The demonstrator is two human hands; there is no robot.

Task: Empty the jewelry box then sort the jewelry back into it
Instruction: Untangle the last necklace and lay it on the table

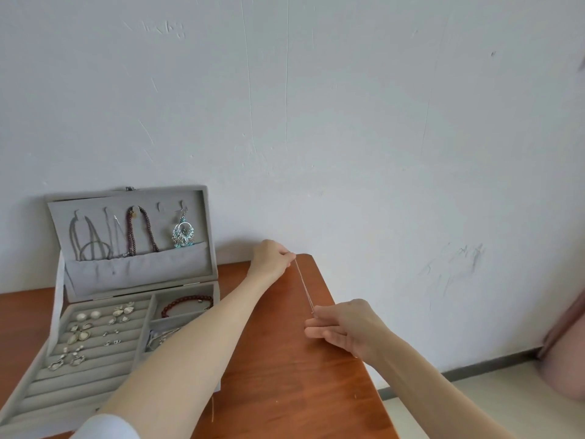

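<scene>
Silver chain (304, 288) stretched taut between left hand (271, 259) and right hand (343, 324), both pinching its ends; open jewelry box (126, 299) left of them on the desk (285, 391).

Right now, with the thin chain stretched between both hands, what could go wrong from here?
1. The thin chain is pinched at each end by the left hand and right hand; pulled tighter, it might snap or slip out.
2. It is held over the table near the far edge; if dropped, it could slide off.
3. The left forearm crosses the open jewelry box and could brush the red bead bracelet.
</scene>
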